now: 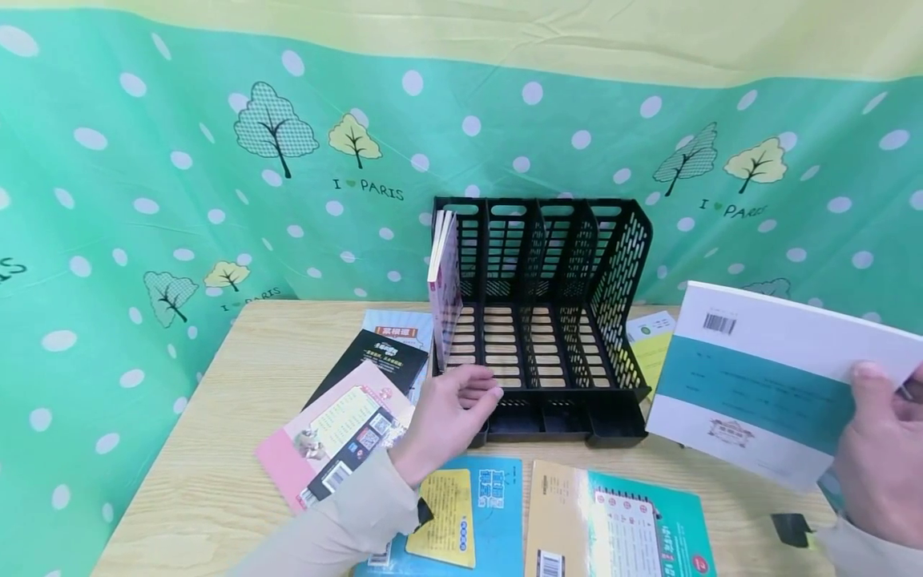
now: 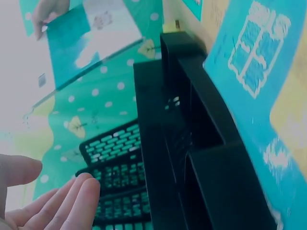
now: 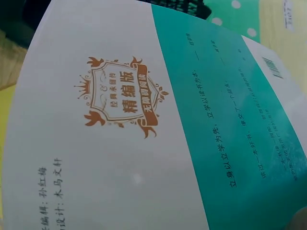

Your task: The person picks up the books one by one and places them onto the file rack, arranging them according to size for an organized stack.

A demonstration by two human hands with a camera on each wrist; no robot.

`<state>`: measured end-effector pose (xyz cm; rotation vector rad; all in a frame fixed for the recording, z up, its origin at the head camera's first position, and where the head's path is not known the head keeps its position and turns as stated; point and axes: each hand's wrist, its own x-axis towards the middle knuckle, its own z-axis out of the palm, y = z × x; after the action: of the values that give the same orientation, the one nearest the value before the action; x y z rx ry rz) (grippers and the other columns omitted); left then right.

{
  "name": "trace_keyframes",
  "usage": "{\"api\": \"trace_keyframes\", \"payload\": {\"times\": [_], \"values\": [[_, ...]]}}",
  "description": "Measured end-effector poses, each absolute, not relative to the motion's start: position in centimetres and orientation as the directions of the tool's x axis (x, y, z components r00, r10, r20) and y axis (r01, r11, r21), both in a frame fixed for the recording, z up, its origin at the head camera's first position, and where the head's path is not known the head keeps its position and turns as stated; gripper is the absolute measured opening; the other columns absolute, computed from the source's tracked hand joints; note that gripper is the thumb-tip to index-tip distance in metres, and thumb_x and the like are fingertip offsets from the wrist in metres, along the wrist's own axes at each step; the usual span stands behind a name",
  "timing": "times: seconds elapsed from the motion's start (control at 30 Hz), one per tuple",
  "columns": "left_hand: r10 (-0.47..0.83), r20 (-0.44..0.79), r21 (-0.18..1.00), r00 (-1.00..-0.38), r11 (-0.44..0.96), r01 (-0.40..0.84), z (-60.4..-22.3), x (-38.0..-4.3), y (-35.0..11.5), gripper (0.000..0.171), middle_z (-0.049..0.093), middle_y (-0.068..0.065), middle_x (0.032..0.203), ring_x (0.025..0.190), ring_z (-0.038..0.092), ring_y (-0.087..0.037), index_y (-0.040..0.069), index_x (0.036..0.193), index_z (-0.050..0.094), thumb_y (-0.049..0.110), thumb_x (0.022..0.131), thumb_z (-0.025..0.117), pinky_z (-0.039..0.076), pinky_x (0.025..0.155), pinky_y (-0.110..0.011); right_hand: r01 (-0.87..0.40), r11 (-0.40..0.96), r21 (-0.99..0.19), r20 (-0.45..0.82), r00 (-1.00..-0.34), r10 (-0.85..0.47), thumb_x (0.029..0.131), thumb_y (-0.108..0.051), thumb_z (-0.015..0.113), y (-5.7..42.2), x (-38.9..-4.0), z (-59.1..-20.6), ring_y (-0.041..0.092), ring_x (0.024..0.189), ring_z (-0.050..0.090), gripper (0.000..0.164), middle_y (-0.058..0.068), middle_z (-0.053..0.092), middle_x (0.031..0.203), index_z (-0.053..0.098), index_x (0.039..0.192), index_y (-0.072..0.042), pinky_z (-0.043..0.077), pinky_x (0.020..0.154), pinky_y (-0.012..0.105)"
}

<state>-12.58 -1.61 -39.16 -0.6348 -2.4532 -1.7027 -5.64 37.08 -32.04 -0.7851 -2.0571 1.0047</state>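
Right hand: we see it (image 1: 881,449) gripping a white-and-teal book (image 1: 753,381) by its edge, thumb pressed on the back cover.
Held book: raised and tilted, to the right of the rack.
Left hand: fingers loosely bent, thumb apart, holding nothing — we find it (image 1: 449,417) at the rack's front left; whether it touches, we cannot tell.
Black rack: upright on the table (image 1: 191,489), the rack (image 1: 570,396) has books (image 1: 445,296) standing in its leftmost compartment.
Left of rack: a pink book (image 1: 288,469) overlaps a black one (image 1: 375,362).
Before rack: we see a blue book (image 1: 501,513) — beside it, a tan-and-teal cover (image 1: 562,509).
Behind: dotted green cloth (image 1: 461,160).
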Motion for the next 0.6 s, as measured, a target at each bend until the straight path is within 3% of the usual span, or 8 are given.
{"api": "trace_keyframes", "payload": {"times": [0.2, 0.33, 0.43, 0.5, 0.6], "values": [[0.35, 0.247, 0.902, -0.904, 0.257, 0.346, -39.5, -12.1, -0.8, 0.028, 0.07, -0.002, 0.097, 0.084, 0.066, -0.006, 0.006, 0.112, 0.066, 0.025, 0.093, 0.064, 0.055, 0.074, -0.02, 0.128, 0.517, -0.846, 0.38, -0.536, 0.754, 0.101, -0.03, 0.046, 35.4, -5.2, -31.5, 0.007, 0.115, 0.055, 0.034, -0.005, 0.058, 0.132, 0.049, 0.135, -0.031, 0.029, 0.105, 0.053], [0.38, 0.172, 0.934, -0.909, 0.231, 0.273, -39.7, -11.8, -0.1, 0.031, 0.07, 0.0, 0.095, 0.082, 0.066, -0.007, 0.007, 0.111, 0.067, 0.032, 0.092, 0.064, 0.055, 0.074, -0.021, -0.011, 0.535, -0.845, 0.463, -0.517, 0.72, 0.098, -0.021, 0.052, 34.7, -5.3, -31.0, 0.007, 0.107, 0.061, 0.034, 0.001, 0.063, 0.124, 0.054, 0.132, -0.02, 0.041, 0.102, 0.036], [0.407, 0.103, 0.961, -0.907, 0.195, 0.197, -39.8, -11.6, 0.4, 0.029, 0.071, 0.003, 0.091, 0.08, 0.067, -0.008, 0.009, 0.108, 0.067, 0.033, 0.092, 0.064, 0.055, 0.072, -0.022, -0.273, 0.457, -0.847, 0.53, -0.508, 0.679, 0.093, -0.007, 0.057, 34.2, -5.5, -31.2, 0.011, 0.098, 0.065, 0.032, 0.009, 0.065, 0.115, 0.059, 0.126, -0.006, 0.048, 0.089, 0.022], [0.429, 0.062, 0.977, -0.901, 0.16, 0.144, -39.9, -11.5, 0.7, 0.026, 0.071, 0.002, 0.089, 0.079, 0.068, -0.01, 0.009, 0.105, 0.068, 0.031, 0.092, 0.064, 0.056, 0.071, -0.023, -0.467, 0.349, -0.812, 0.567, -0.492, 0.661, 0.089, 0.002, 0.06, 33.8, -5.7, -31.5, 0.017, 0.095, 0.064, 0.032, 0.015, 0.065, 0.11, 0.059, 0.121, 0.003, 0.048, 0.085, 0.022], [0.459, 0.023, 0.993, -0.888, 0.09, 0.072, -40.0, -11.4, 1.2, 0.022, 0.072, -0.003, 0.089, 0.079, 0.07, -0.017, 0.006, 0.103, 0.068, 0.025, 0.093, 0.063, 0.057, 0.071, -0.027, -0.647, 0.247, -0.721, 0.628, -0.461, 0.627, 0.083, 0.009, 0.064, 33.2, -5.9, -31.8, 0.02, 0.089, 0.064, 0.03, 0.019, 0.064, 0.103, 0.058, 0.112, 0.012, 0.048, 0.081, 0.022]]}}
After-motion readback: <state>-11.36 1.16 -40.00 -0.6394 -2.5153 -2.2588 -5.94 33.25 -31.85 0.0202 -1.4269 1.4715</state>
